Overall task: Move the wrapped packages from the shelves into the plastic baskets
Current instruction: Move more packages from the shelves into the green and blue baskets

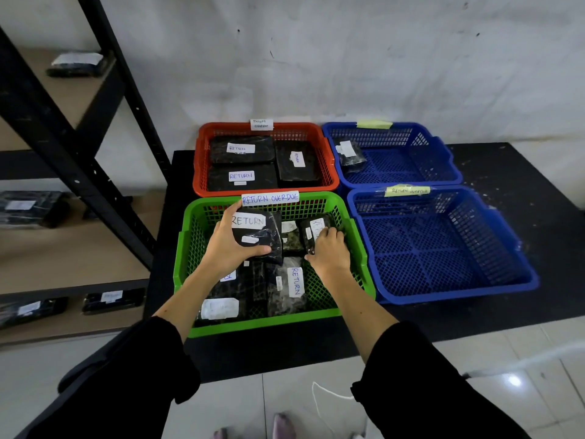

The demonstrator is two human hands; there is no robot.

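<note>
— What fills the view?
— A black shelving unit (95,160) at left holding wrapped packages (31,207), then four baskets on a black mat (506,236): orange (202,172), green (183,248) and two blue (443,289).

— And the hands?
— Both are inside the green basket. The left hand (226,248) has its fingers closed around a black package labelled RETURN (259,232). The right hand (327,251) rests its fingers on a smaller package (311,231); whether it grips it cannot be told.
</note>
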